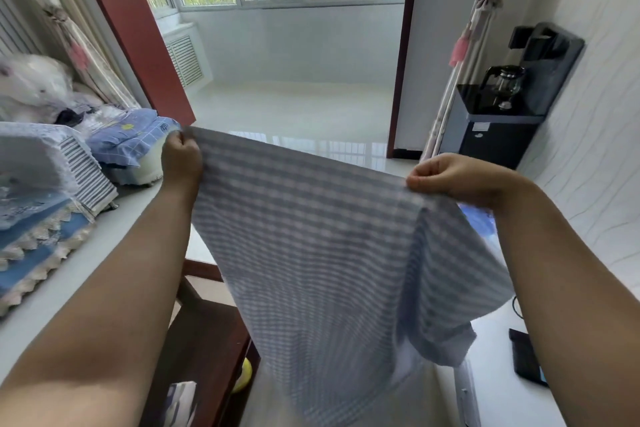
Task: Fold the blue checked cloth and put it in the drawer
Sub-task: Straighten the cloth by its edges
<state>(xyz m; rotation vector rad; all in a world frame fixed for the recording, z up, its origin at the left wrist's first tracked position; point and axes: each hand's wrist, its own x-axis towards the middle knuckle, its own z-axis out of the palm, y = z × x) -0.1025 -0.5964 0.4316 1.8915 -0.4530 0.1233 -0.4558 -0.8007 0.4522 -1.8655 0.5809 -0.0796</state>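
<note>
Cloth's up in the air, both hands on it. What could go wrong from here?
1. The left hand and right hand each pinch only a top corner of the blue checked cloth; a slip would probably drop that side.
2. The right side hangs bunched and doubled over, so a fold made now may come out uneven.
3. The hanging cloth hides the dark wooden furniture below; its lower end might snag there. No drawer is clearly identifiable.

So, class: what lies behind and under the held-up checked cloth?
Past the cloth, held by the left hand and right hand, dark wooden furniture and a yellow object show. The rest is covered.
</note>
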